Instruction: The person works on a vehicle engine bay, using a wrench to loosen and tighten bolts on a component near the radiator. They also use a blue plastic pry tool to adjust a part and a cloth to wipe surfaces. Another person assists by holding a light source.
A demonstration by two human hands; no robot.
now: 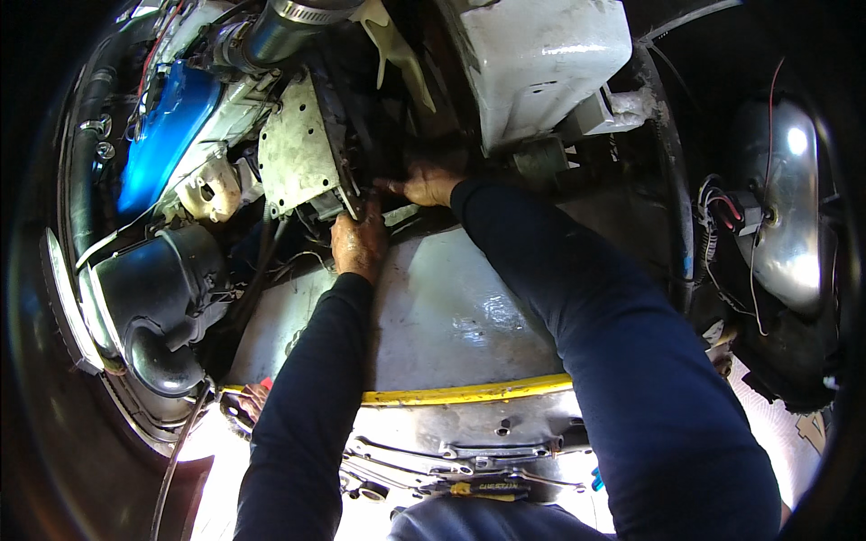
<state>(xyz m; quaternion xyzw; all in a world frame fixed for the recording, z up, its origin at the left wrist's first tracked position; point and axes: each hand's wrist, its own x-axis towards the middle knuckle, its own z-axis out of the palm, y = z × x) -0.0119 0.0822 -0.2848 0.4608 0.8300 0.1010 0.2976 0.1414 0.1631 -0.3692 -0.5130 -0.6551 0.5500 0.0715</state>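
— Background?

— Vehicle engine bay, crowded, dark toward the rim; grey metal panel (433, 316) below, edged with a yellow strip (478, 392).

— Location of work part?

— Flat drilled plate (299, 149), upper left of centre, between blue cover (167, 135) and white box-shaped housing (550, 68).

— Hands?

— Left hand (359, 245) at plate's lower right corner, fingers pointing upward, tips partly hidden; cannot tell whether gripping. Right hand (435, 185) just beside, reaching leftward, one digit extended; remaining fingers obscured, closure undetermined.

— Reason for placement?

— Apparently approaching one corner from two sides, likely owing to cramped access. Wrenches (415, 458) laid below the strip, presumably for easy reach.

— Markings?

— Lettering on yellow-and-black tool handle (492, 489); not transcribed. Nothing legible on the plate.
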